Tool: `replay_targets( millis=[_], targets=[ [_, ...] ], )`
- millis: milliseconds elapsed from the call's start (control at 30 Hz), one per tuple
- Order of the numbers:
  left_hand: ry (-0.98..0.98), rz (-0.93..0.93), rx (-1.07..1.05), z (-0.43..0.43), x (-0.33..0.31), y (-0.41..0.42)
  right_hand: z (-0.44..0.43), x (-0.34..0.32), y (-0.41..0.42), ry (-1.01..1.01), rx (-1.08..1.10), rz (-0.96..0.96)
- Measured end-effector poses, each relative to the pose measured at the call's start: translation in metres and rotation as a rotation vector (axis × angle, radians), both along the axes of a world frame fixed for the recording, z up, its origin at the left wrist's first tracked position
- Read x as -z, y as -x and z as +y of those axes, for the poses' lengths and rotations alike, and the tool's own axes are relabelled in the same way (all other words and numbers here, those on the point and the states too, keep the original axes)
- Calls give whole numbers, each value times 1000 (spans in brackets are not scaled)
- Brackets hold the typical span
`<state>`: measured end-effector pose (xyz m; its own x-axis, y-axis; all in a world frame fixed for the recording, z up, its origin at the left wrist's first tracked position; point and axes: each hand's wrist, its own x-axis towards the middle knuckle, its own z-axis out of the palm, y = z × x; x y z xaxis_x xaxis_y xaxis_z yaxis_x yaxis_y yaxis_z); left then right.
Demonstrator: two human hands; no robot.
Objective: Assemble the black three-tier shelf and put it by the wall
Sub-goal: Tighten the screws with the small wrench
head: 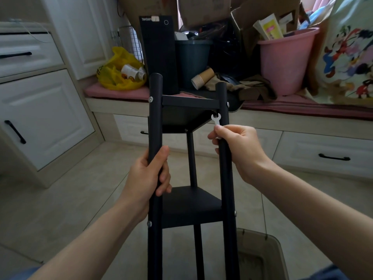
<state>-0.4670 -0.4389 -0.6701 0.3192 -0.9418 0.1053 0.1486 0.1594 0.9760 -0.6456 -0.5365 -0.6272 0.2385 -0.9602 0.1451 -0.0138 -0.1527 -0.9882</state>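
Head view. Pale tiled floor (80, 188), white cabinets (40, 110) with black handles on the left, and a low window seat (302, 104) with a pink cushion across the back. The seat is crowded: a yellow plastic bag (115, 73), a black computer tower (159, 53), a dark bin (192, 59), a stack of paper cups (201, 77) lying on its side, a pink bucket (286, 61) stuffed with papers, and cardboard boxes (203, 9) behind them. A translucent storage box (260, 257) sits on the floor at lower right.

We note the black shelf (189, 205) in the middle of the view, over the floor in front of the window seat and between the two forearms. Its posts run from the bottom edge up and away from us. Two triangular tiers show, the upper tier (181, 116) seen from below (a third is not visible here). Silver bolt heads mark the joints on the outer posts.

The left hand (149, 174) is wrapped around the left post (155, 110), fingers curled to the front, between the two tiers.

The right hand (240, 146) is against the right post (223, 102) and pinches a small white wrench (216, 121) between thumb and fingertips. The wrench points upward, its open head at a fitting under the corner of the upper tier, just beside the right post. We cannot tell whether the head is seated on it.
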Motion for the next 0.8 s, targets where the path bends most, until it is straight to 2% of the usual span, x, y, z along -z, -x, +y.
replay_targets(
  millis=[433,800],
  targets=[
    [81,-162,-84,-15,-6,-3,-4,-2,-4,165,73,-102],
    [83,-171,-131,-21,-7,-4,-14,7,-12,177,70,-127]
  ],
)
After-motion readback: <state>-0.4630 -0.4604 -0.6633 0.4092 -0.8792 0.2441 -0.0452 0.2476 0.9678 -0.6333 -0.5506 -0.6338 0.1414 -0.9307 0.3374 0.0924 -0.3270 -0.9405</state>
